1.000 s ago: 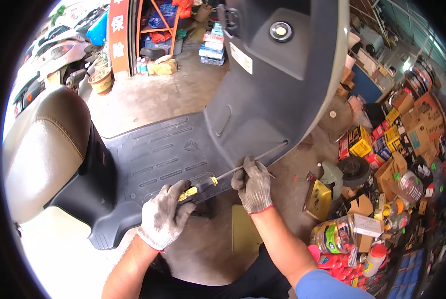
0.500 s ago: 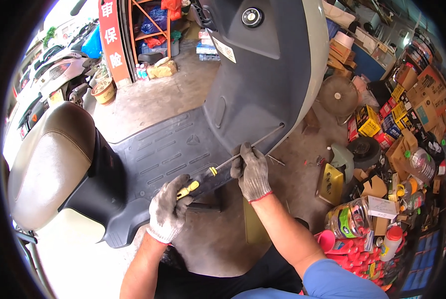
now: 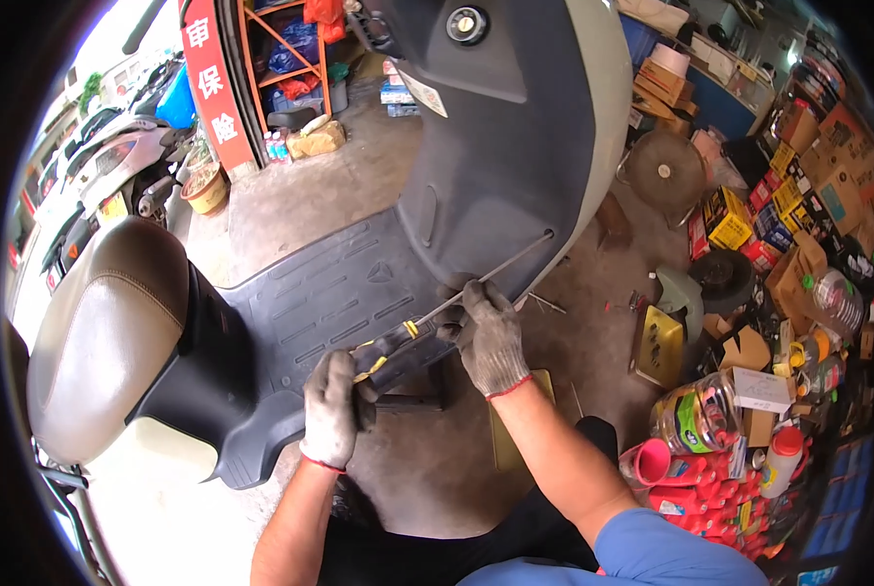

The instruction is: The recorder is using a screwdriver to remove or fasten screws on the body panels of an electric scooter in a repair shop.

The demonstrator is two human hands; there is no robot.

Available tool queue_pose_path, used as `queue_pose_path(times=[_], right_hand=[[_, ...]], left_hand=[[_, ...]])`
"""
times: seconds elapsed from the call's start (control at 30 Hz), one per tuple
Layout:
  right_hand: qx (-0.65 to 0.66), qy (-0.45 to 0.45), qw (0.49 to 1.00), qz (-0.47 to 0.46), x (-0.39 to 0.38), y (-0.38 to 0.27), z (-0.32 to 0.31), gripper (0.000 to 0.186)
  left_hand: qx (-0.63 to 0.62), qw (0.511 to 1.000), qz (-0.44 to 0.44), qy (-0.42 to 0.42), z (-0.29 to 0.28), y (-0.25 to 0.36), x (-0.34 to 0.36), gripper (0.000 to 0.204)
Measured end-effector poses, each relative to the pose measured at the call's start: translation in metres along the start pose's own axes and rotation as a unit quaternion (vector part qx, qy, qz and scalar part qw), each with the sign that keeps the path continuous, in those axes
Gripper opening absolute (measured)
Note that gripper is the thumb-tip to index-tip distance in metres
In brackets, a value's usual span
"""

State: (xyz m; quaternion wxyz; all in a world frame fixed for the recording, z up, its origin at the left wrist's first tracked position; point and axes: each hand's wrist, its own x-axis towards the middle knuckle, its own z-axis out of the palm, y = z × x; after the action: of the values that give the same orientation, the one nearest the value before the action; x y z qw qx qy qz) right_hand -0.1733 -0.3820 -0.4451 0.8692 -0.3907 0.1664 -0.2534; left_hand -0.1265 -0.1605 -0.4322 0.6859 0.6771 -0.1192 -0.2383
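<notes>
A long screwdriver with a black and yellow handle and a thin steel shaft (image 3: 427, 327) lies slanted across the grey ribbed plastic footboard of a scooter (image 3: 329, 293). The left hand (image 3: 331, 410), in a dirty grey knit glove, is clamped around the handle at the footboard's near edge. The right hand (image 3: 490, 337), in a grey glove with a red cuff, is closed around the shaft just past the handle, by the footboard's right side. The shaft runs on from the right hand up to the dark grey front leg shield (image 3: 495, 166) that rises from the footboard, and its tip meets the shield's lower edge. A tan padded saddle (image 3: 105, 342) sits to the left of the footboard. Right of the footboard, on the concrete floor (image 3: 437, 469), stand a yellow tin (image 3: 660, 344) and a clear plastic jar (image 3: 696, 420).
</notes>
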Motion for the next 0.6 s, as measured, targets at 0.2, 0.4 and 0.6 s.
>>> queue_pose_path(times=[0.2, 0.4, 0.6], right_hand=[[0.041, 0.007, 0.999, 0.007, 0.002, 0.006, -0.005, 0.014], [0.068, 0.044, 0.996, 0.024, 0.009, 0.007, -0.001, 0.01], [0.091, -0.006, 0.996, 0.017, 0.003, -0.004, -0.002, 0.006]], left_hand=[[0.023, 0.999, 0.037, 0.03, 0.009, -0.005, 0.002, 0.041], [0.371, 0.858, 0.344, 0.094, 0.004, -0.007, 0.0, 0.047], [0.047, 0.996, 0.073, 0.017, 0.002, -0.007, 0.004, 0.061]])
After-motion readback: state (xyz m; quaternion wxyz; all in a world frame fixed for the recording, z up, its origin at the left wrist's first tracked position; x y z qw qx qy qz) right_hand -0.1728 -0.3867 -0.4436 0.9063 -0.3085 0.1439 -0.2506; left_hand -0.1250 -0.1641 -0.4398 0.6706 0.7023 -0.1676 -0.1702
